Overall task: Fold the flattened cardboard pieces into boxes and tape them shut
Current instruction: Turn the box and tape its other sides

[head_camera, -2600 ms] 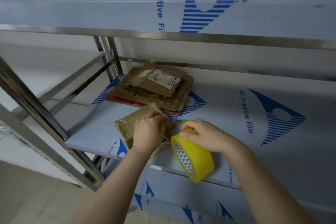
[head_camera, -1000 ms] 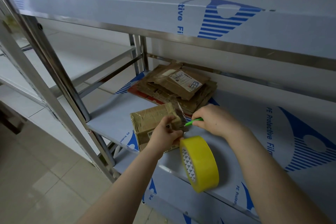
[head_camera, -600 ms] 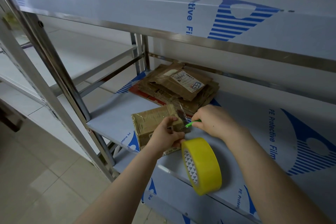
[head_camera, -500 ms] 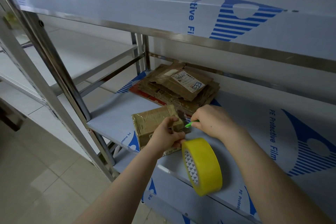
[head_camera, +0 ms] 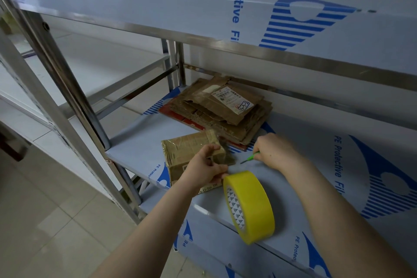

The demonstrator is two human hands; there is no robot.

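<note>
A small folded cardboard box (head_camera: 184, 151), wrapped in clear tape, sits on the middle shelf (head_camera: 304, 156). My left hand (head_camera: 205, 170) grips its right end, fingers curled over the top edge. A strip of tape sticks out from the box's right end. My right hand (head_camera: 274, 151) holds a thin green cutter (head_camera: 250, 157) just right of the box, its tip pointing at the strip. A yellow tape roll (head_camera: 252, 205) stands on edge near the shelf's front lip, by my left hand. Behind lies a stack of flattened cardboard pieces (head_camera: 222, 108).
The upper shelf (head_camera: 203, 11) overhangs the work area closely. Steel uprights (head_camera: 67, 88) stand at the left, with tiled floor (head_camera: 45, 232) below. A lower shelf (head_camera: 225, 255) sits under the front edge. A second rack (head_camera: 101, 58) stands farther left.
My right hand with the green cutter has drawn slightly right and down, away from the box end. My left hand stays on the box; the roll stands in the same place.
</note>
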